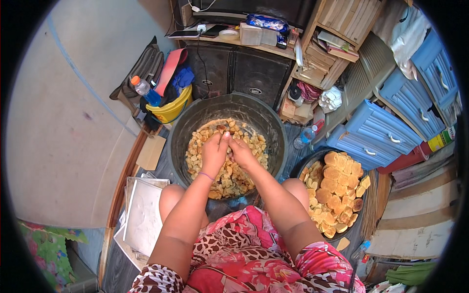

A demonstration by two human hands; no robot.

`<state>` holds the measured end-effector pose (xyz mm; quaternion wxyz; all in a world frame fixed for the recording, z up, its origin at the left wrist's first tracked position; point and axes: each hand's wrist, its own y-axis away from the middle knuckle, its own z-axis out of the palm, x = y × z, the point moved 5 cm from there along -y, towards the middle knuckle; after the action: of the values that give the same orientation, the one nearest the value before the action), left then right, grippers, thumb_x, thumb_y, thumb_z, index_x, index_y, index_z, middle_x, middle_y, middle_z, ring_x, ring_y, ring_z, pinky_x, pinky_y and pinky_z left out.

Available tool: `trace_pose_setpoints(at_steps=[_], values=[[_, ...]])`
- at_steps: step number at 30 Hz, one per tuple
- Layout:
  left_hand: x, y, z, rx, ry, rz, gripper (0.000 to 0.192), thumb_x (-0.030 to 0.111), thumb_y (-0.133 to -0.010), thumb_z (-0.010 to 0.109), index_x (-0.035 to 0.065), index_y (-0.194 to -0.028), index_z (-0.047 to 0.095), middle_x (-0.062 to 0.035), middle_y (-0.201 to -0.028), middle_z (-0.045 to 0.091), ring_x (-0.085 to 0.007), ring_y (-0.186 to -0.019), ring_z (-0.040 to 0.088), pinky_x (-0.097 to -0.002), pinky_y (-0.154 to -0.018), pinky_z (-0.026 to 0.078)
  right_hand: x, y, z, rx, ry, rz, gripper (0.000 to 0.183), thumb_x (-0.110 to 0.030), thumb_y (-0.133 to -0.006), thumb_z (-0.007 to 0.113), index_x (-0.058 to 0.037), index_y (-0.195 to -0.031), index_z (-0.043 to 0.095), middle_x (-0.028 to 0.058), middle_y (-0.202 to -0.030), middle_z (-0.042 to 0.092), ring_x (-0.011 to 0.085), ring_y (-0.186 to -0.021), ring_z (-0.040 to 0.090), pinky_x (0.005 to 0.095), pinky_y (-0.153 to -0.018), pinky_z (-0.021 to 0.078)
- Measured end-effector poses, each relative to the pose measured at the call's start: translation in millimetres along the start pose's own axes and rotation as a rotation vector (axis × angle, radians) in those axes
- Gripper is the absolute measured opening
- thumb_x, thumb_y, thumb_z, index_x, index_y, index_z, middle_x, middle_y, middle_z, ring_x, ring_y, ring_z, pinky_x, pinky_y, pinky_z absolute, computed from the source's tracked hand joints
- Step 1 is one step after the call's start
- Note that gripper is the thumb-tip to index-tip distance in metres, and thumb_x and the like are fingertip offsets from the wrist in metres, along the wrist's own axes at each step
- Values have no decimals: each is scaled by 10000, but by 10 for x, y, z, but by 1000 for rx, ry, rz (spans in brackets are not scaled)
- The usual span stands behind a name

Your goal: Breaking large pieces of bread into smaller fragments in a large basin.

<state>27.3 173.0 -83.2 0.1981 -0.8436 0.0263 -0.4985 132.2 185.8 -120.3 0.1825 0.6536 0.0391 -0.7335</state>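
A large dark round basin (176, 121) stands on the floor before me, its bottom covered with torn bread pieces (231, 179). Over its middle my left hand (215, 150) and my right hand (240, 152) meet, thumbs and fingertips together. Both hands are closed on a piece of bread that is mostly hidden by the fingers; a bit of brown shows just above them. To the right, a second dark basin (301, 163) holds whole bread rolls (331, 175), some joined in a slab, and loose ones beside them.
At the left are stacked metal trays (143, 216) and a piece of cardboard (151, 152). A yellow bucket (172, 110) with a bottle of blue liquid (146, 91) stands behind them. Black speakers (256, 73) are beyond the basin. A plastic bottle (305, 137) and blue drawers (381, 128) are at the right.
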Motion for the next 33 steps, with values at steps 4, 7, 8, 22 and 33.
trace_pose_setpoints(at_steps=[4,7,8,22,33], values=[[123,21,-49,57,-57,61,357,288,-898,483,-6,-696,503,-197,-615,490,-316,-531,479,-376,-513,375,-27,52,54,-1,-152,67,412,-444,-909,438,-61,-805,546,-17,-603,434,78,-515,389,224,-455,348],[175,33,-64,69,-41,97,332,252,-903,466,-4,-691,480,-202,-614,483,-342,-530,474,-397,-508,370,-2,78,82,15,-326,176,387,-451,-898,459,-88,-784,529,-25,-571,391,79,-482,361,237,-430,333],[187,37,-64,74,-53,114,323,245,-905,460,-1,-696,472,-202,-617,482,-347,-537,478,-403,-512,372,32,88,91,32,-445,246,372,-455,-891,471,-103,-781,512,-29,-555,373,79,-467,349,242,-420,325],[318,95,19,-1,-187,270,240,242,-868,514,22,-775,488,-173,-751,528,-368,-682,524,-433,-587,412,202,49,112,79,-852,256,345,-435,-925,392,-111,-872,497,-15,-681,470,107,-581,458,261,-538,410],[75,2,61,19,-118,121,194,161,-801,587,2,-819,477,-173,-896,488,-368,-852,497,-410,-715,408,293,-49,-3,128,-365,164,323,-265,-934,404,-87,-1203,424,45,-955,537,132,-766,524,284,-625,454]])
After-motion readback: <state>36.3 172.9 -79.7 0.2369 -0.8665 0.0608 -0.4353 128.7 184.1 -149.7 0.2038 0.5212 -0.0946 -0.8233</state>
